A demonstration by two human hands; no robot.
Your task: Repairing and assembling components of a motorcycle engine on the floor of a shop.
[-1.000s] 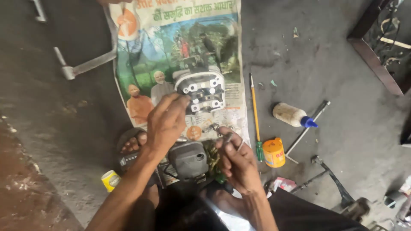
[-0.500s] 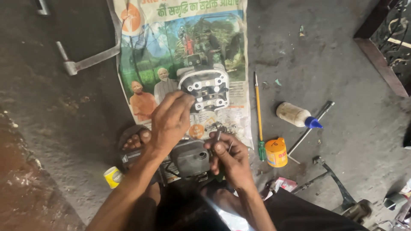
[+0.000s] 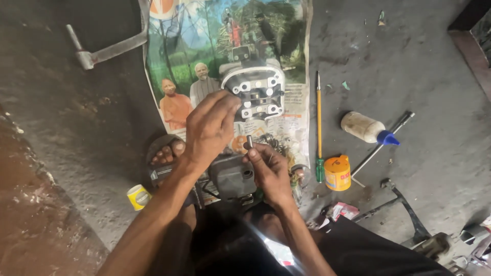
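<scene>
Left hand: the left hand (image 3: pixel 209 128) reaches forward with fingers loosely curled, fingertips touching the near edge of the engine cylinder head (image 3: pixel 254 91); it grips nothing that shows.
Right hand: the right hand (image 3: pixel 268 171) pinches a small metal pin (image 3: pixel 249 141) upright between thumb and fingers.
Cylinder head: lies on a printed poster (image 3: pixel 204 46) spread over the concrete floor (image 3: pixel 419 66), just beyond both hands.
Dark engine part: a grey casing (image 3: pixel 232 176) sits under the wrists, partly hidden.
Step in hand: probably fitting the pin, one hand steadying the head.
Next move calls for: lining the pin squarely over its hole, which is too small to make out here.
Nearby: a yellow screwdriver (image 3: pixel 318 120), an orange tin (image 3: pixel 337 173) and a blue-capped bottle (image 3: pixel 367 128) lie to the right.
</scene>
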